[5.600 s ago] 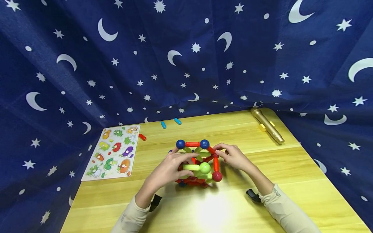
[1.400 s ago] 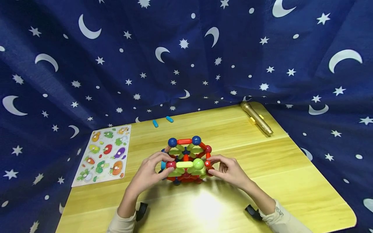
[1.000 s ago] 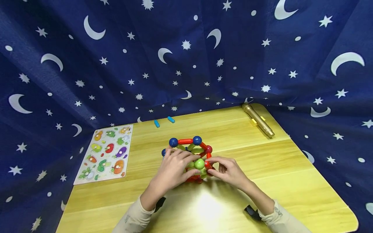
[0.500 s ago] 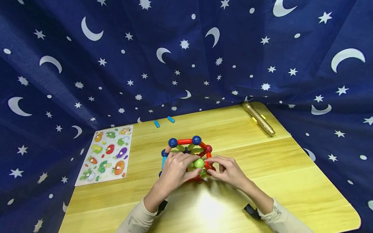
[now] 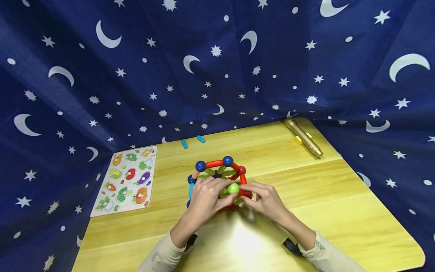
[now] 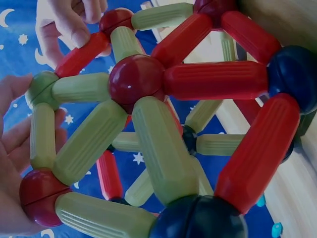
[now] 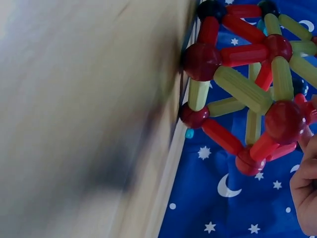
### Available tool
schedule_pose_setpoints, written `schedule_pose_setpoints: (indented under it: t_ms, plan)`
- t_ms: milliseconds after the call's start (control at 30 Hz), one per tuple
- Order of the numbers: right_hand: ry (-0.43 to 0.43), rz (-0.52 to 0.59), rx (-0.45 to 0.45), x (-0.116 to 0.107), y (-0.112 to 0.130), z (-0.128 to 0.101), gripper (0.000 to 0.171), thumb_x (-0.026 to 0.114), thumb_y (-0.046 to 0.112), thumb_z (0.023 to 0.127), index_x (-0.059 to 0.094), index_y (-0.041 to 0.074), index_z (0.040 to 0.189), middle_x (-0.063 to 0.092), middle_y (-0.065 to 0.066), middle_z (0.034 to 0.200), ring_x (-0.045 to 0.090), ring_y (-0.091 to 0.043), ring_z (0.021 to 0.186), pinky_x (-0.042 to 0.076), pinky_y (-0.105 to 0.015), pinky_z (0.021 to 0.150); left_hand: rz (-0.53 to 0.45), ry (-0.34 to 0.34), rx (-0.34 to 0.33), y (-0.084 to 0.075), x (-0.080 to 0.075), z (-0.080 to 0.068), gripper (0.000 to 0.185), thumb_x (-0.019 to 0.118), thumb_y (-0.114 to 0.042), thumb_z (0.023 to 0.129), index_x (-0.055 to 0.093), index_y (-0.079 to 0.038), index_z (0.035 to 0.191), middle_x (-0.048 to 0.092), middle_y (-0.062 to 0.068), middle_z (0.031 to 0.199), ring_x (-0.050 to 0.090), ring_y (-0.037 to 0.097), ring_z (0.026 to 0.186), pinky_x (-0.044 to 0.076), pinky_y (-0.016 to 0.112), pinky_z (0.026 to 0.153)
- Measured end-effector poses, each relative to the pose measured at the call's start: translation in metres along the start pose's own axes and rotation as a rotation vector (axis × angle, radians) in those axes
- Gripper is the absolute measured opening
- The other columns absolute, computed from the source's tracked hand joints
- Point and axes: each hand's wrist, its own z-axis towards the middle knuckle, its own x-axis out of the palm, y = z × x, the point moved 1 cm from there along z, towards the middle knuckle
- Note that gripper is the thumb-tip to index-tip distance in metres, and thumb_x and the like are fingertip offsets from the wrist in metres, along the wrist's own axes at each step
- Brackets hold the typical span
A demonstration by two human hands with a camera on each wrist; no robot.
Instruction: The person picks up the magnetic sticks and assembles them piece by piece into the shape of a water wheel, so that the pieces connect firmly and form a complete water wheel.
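A magnetic ball-and-rod structure (image 5: 214, 164) stands on the table between both hands, built of red, light green and blue pieces. My left hand (image 5: 205, 198) pinches its light green ball (image 5: 232, 188) between thumb and fingers, covering much of the structure's front in the head view. From the right, my right hand (image 5: 266, 198) pinches a short red rod (image 5: 244, 193) with thumb and index finger. In the left wrist view that red rod (image 6: 84, 54) runs from the green ball (image 6: 42, 89) to a dark red ball (image 6: 116, 22). The right wrist view catches only part of the right hand (image 7: 307, 188).
A vegetable puzzle board (image 5: 125, 177) lies at the table's left. Two blue rods (image 5: 184, 144) are near the back edge, and a gold microphone (image 5: 303, 136) lies at the back right. A dark blue curtain (image 5: 210, 68) with stars and moons hangs behind.
The loose red rod beside the puzzle board is gone from there. My left hand has moved right, from a red ball to the green one. The right hand's red rod has swung sideways against the green ball.
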Motion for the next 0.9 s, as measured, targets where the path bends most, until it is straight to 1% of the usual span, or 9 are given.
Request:
schedule_pose_setpoints:
  t_ms: [233, 367, 400, 467, 567, 633, 667, 767, 900]
  plan:
    - [0.037, 0.049, 0.061, -0.003, -0.006, 0.001, 0.034, 0.081, 0.012, 0.076, 0.071, 0.01, 0.108, 0.075, -0.006, 0.098, 0.04, 0.007, 0.048, 0.033, -0.005, 0.045, 0.008, 0.073, -0.042, -0.002, -0.003, 0.001, 0.038, 0.079, -0.045, 0.077, 0.074, -0.023, 0.108, 0.076, -0.009, 0.093, 0.065, 0.01, 0.08, 0.038, 0.029, 0.073]
    - [0.077, -0.004, 0.179, -0.005, -0.009, 0.0, 0.037, 0.084, 0.022, 0.074, 0.072, 0.014, 0.107, 0.069, -0.002, 0.102, 0.04, 0.007, 0.051, 0.034, -0.01, 0.045, -0.037, 0.084, -0.086, 0.005, -0.009, -0.007, 0.045, 0.081, -0.042, 0.075, 0.072, -0.022, 0.115, 0.074, -0.005, 0.105, 0.063, 0.016, 0.094, 0.04, 0.037, 0.082]
    - [0.095, -0.019, 0.215, -0.006, -0.009, -0.001, 0.037, 0.084, 0.025, 0.074, 0.072, 0.015, 0.107, 0.067, -0.002, 0.104, 0.041, 0.007, 0.052, 0.035, -0.011, 0.046, -0.068, 0.085, -0.118, 0.009, -0.012, -0.012, 0.047, 0.082, -0.041, 0.075, 0.071, -0.022, 0.116, 0.072, -0.002, 0.111, 0.061, 0.018, 0.099, 0.041, 0.04, 0.084]
    - [0.137, -0.033, 0.294, -0.006, -0.01, -0.003, 0.035, 0.082, 0.031, 0.075, 0.073, 0.017, 0.106, 0.066, -0.002, 0.105, 0.043, 0.007, 0.053, 0.038, -0.014, 0.047, -0.165, 0.097, -0.228, 0.018, -0.018, -0.022, 0.049, 0.083, -0.038, 0.075, 0.069, -0.022, 0.119, 0.065, 0.002, 0.125, 0.055, 0.024, 0.111, 0.039, 0.047, 0.09]
    - [0.184, -0.006, 0.378, -0.006, -0.01, -0.003, 0.033, 0.08, 0.035, 0.078, 0.074, 0.018, 0.106, 0.07, -0.004, 0.108, 0.049, 0.004, 0.054, 0.043, -0.017, 0.049, -0.348, 0.14, -0.457, 0.035, -0.024, -0.042, 0.048, 0.08, -0.036, 0.079, 0.065, -0.026, 0.124, 0.048, 0.005, 0.144, 0.041, 0.03, 0.13, 0.037, 0.059, 0.1]
    - [0.196, 0.018, 0.404, -0.006, -0.011, -0.003, 0.033, 0.079, 0.035, 0.078, 0.074, 0.018, 0.107, 0.073, -0.004, 0.107, 0.052, 0.002, 0.053, 0.045, -0.018, 0.05, -0.48, 0.181, -0.593, 0.044, -0.024, -0.053, 0.045, 0.077, -0.035, 0.083, 0.062, -0.029, 0.125, 0.041, 0.005, 0.15, 0.041, 0.031, 0.133, 0.037, 0.063, 0.102]
    - [0.196, 0.03, 0.409, -0.005, -0.011, -0.003, 0.034, 0.079, 0.035, 0.078, 0.074, 0.018, 0.107, 0.074, -0.005, 0.106, 0.052, 0.002, 0.053, 0.045, -0.018, 0.049, -0.539, 0.199, -0.637, 0.048, -0.023, -0.058, 0.043, 0.075, -0.034, 0.085, 0.062, -0.029, 0.126, 0.042, 0.005, 0.15, 0.043, 0.031, 0.133, 0.039, 0.063, 0.101]
    - [0.186, 0.059, 0.4, -0.005, -0.012, -0.003, 0.032, 0.079, 0.034, 0.079, 0.075, 0.017, 0.106, 0.074, -0.004, 0.102, 0.053, 0.001, 0.053, 0.045, -0.019, 0.049, -0.674, 0.245, -0.71, 0.055, -0.018, -0.067, 0.038, 0.07, -0.034, 0.089, 0.061, -0.029, 0.126, 0.057, 0.003, 0.138, 0.058, 0.026, 0.121, 0.047, 0.052, 0.098]
    - [0.156, 0.086, 0.391, -0.002, -0.013, -0.006, 0.027, 0.078, 0.03, 0.081, 0.076, 0.014, 0.103, 0.074, -0.003, 0.097, 0.053, 0.002, 0.054, 0.046, -0.019, 0.049, -0.725, 0.255, -0.724, 0.056, -0.011, -0.071, 0.036, 0.065, -0.037, 0.092, 0.06, -0.03, 0.127, 0.071, -0.003, 0.114, 0.065, 0.015, 0.108, 0.049, 0.039, 0.096]
